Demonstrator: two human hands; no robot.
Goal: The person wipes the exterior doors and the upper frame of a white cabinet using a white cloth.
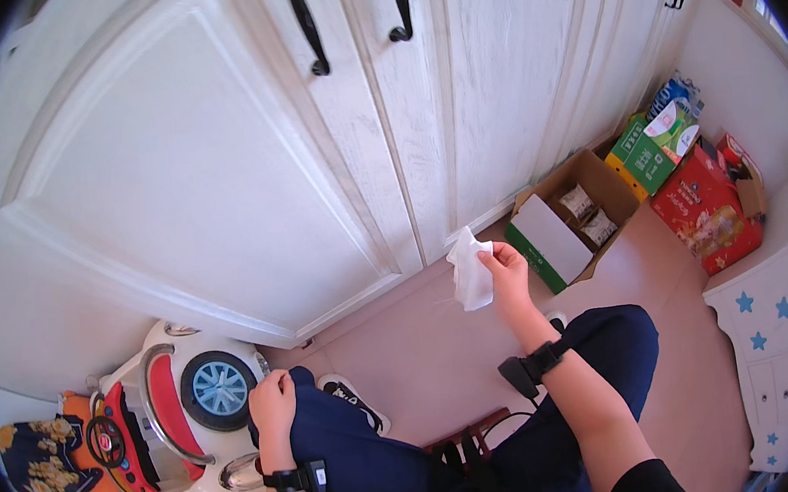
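Observation:
My right hand (508, 270) pinches a thin white sheet, which looks like a tissue or wipe (473, 277), between thumb and fingers. The sheet hangs down above the pinkish floor, in front of the white wooden wardrobe doors (198, 166). On my left knee, clad in dark blue trousers (356, 437), rests my left hand (273, 399) with its fingers curled; nothing shows in it. Black straps with small devices go round both wrists.
A white and red toy ride-on car (173, 406) stands at left. At right are an open cardboard box (600, 185) with packets, a green carton (640, 159), a red box (707, 213) and a white cabinet with blue stars (771, 343).

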